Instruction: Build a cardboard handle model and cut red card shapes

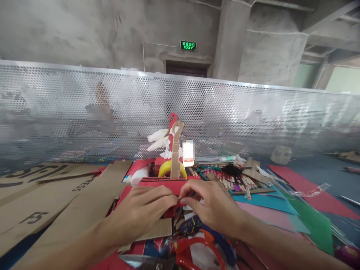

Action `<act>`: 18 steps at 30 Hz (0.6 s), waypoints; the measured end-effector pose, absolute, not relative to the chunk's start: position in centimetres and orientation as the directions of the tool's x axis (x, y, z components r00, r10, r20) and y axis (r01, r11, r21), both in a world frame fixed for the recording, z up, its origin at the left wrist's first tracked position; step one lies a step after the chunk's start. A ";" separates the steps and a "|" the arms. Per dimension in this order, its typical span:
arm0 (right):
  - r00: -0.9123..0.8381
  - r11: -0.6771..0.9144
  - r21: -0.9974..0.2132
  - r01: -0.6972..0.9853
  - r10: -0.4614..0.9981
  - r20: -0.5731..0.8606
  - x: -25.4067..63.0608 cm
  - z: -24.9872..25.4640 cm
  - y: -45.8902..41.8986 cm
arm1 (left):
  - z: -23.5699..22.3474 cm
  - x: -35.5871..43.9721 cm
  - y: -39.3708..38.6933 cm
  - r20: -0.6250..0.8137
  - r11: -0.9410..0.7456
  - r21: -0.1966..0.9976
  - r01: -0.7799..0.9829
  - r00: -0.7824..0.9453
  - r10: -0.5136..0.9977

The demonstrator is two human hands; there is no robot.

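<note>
My left hand (146,204) and my right hand (209,198) meet at the front of a red cardboard piece (160,182). The fingers of both are closed together in a pinch. A small brownish bit shows between the fingertips, too small and covered to name. Just behind stands an upright tan cardboard strip (176,150) with a hooked top. Behind that strip is a red hooked piece (172,120) with white fluffy bits and pale, feather-like shapes (157,140) at its side. A yellow tape roll (165,168) sits around the strip's foot.
Orange-handled scissors (197,243) lie at the near edge. Flat cardboard sheets (92,191) cover the left side. Coloured paper (315,221), many sticks and black yarn (232,170) spread to the right. A perforated metal screen (129,108) runs across the back, and a jar (281,155) stands far right.
</note>
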State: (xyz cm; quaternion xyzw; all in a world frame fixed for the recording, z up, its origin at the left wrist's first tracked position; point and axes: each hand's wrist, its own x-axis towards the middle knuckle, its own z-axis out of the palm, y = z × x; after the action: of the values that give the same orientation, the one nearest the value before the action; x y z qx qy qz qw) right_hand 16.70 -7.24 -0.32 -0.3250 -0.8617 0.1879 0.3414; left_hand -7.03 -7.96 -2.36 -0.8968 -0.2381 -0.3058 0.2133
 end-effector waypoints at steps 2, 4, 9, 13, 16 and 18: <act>-0.543 0.672 -0.620 0.406 0.723 0.427 16.6 -0.2 -7.3 | -2.4 -7.2 -8.0 0.639 -0.784 -0.260 0.563 0.710 0.298; -0.550 0.657 -0.653 0.377 0.726 0.413 16.5 -0.1 -7.4 | -2.5 -7.0 -8.0 0.628 -0.784 -0.250 0.569 0.711 0.316; -0.553 0.673 -0.630 0.387 0.717 0.425 16.5 -0.5 -7.0 | -2.3 -6.2 -7.9 0.598 -0.805 -0.116 0.581 0.688 0.411; -0.559 0.706 -0.597 0.380 0.690 0.460 16.8 -1.0 -6.3 | -2.0 -6.7 -7.0 0.552 -0.705 0.070 0.706 0.561 0.617; -0.564 0.719 -0.589 0.370 0.677 0.472 17.3 -1.3 -5.4 | -2.3 -8.2 -5.5 0.518 -0.555 0.130 0.822 0.421 0.745; -0.558 0.696 -0.613 0.374 0.696 0.451 17.7 -1.5 -4.5 | -2.5 -9.2 -4.7 0.465 -0.489 0.110 0.865 0.390 0.795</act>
State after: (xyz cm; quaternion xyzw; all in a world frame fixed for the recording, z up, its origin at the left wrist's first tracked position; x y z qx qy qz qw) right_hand 17.72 -4.52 -1.46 -0.3141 -0.8520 0.2306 0.3497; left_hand -9.18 -4.65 -2.45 -0.8304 -0.4997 -0.2348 0.0751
